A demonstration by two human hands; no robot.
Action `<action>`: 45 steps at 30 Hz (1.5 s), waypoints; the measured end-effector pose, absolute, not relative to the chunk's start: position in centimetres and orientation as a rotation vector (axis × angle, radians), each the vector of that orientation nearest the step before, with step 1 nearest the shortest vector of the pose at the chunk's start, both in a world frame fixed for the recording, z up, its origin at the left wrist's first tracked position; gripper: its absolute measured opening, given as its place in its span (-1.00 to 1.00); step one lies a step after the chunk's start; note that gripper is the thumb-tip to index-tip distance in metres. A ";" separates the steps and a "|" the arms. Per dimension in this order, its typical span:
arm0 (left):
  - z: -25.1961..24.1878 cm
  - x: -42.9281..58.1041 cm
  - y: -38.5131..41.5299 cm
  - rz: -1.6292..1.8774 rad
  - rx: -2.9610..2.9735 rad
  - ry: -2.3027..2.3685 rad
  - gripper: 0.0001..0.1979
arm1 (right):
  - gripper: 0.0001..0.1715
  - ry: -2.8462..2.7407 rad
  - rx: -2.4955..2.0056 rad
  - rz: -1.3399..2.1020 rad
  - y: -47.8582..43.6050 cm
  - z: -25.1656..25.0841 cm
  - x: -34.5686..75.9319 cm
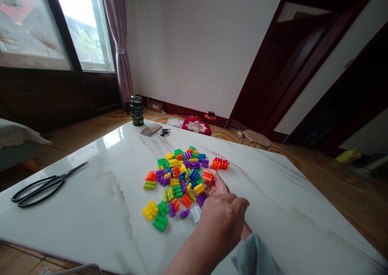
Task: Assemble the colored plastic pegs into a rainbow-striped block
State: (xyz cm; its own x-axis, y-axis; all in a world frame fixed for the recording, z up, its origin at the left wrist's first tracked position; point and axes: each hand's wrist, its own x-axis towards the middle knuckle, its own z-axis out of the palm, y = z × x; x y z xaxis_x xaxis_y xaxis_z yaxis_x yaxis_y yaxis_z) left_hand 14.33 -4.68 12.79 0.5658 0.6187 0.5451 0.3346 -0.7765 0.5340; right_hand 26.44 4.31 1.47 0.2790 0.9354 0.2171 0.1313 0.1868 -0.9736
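Brightly coloured plastic toy building blocks (178, 191), each shaped like joined pegs, lie in a loose pile on the white marble-patterned table (91, 226). My right hand (217, 186) rests at the right edge of the pile, its palm partly turned up and its fingers loosely spread beside an orange block (208, 175). Across my right wrist lies my left hand (226, 214), closed, with its fingertips hidden; whether it grips the wrist or a small thing is unclear. Just left of it is a whitish block (195, 214), partly covered. A joined row of red-orange blocks (220, 163) sits beyond my right hand.
Black-handled scissors (50, 185) lie at the table's left. Toward the far corner are a camouflage-patterned flask (137, 111), a phone (150, 129) and keys (165, 132). A wooden stool (255, 138) and a red floral cushion (196, 126) are beyond the table.
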 end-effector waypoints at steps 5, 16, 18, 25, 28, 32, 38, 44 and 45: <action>12.5 14.5 -4.6 0.982 2.476 0.811 -0.80 | -0.69 -0.878 -1.385 0.858 4.5 1.1 31.5; 12.1 14.8 -4.7 0.916 2.490 0.793 -0.82 | -0.72 -1.321 -1.877 -0.079 7.0 -2.3 38.3; 12.1 14.9 -4.7 0.903 2.499 0.787 -0.82 | -0.72 -1.314 -1.876 -0.088 7.9 -2.3 38.4; 12.1 15.1 -4.5 0.850 2.520 0.825 -0.83 | -0.63 -1.214 -1.869 -0.127 8.6 -2.8 38.1; 12.1 15.1 -4.6 0.836 2.542 0.823 -0.83 | -0.69 -1.164 -1.893 -0.164 7.6 -2.9 37.8; 12.0 15.1 -4.8 0.843 2.554 0.809 -0.83 | -0.71 -1.284 -1.884 -0.127 6.7 -2.6 37.2; 11.8 15.2 -4.8 0.829 2.554 0.823 -0.82 | -0.66 -1.490 -1.820 -0.101 7.0 -2.6 37.0; 11.7 15.3 -4.7 0.812 2.557 0.831 -0.82 | -0.63 -1.596 -1.803 -0.144 7.0 -2.5 37.0; 11.7 15.3 -4.7 0.815 2.555 0.835 -0.82 | -0.64 -1.612 -1.793 -0.142 6.9 -2.4 36.9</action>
State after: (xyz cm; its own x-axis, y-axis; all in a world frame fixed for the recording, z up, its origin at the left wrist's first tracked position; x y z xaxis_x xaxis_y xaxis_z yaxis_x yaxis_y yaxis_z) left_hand 15.25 -4.70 11.69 0.6646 0.6204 0.4164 0.4310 -0.7736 0.4646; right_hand 36.92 6.94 -2.43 0.2153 0.8272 0.5191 0.9049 0.0308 -0.4244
